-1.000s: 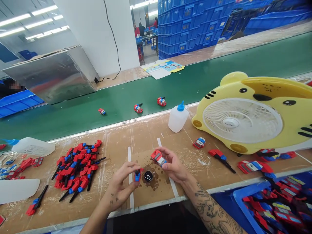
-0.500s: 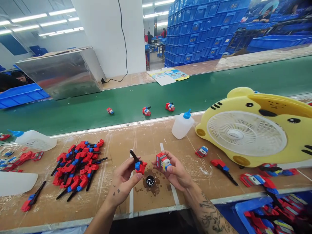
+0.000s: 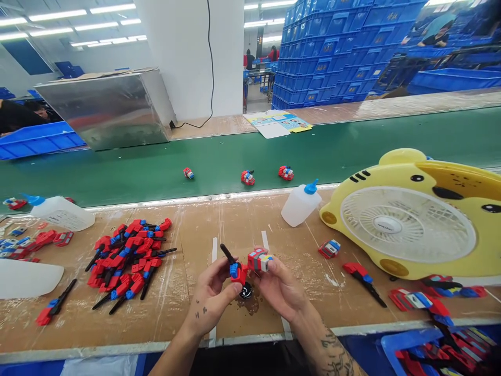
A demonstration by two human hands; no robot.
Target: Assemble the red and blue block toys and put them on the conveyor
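Between the fingers of my left hand (image 3: 213, 297) is a red toy arm (image 3: 238, 273) with a blue fist and a black stick pointing up and left. My right hand (image 3: 284, 290) pinches a red, white, grey and blue toy body (image 3: 259, 259). The two parts meet or nearly meet; whether they are joined I cannot tell. Beneath them a small black dish (image 3: 246, 291) of dark liquid sits on a wet patch of the bench, partly covered by my left hand. To the left lies a pile of similar toy arms (image 3: 127, 256).
A white bottle with a blue tip (image 3: 299, 205) and a yellow fan (image 3: 407, 224) stand right. Beyond runs a green conveyor belt (image 3: 219, 154) carrying several toy pieces (image 3: 248, 177). A blue bin (image 3: 391, 347) of parts is at lower right. Another bottle (image 3: 64, 213) lies left.
My hands have brought the toy arm and the toy body together, the arm moving right toward the body. The whole view has shifted slightly.
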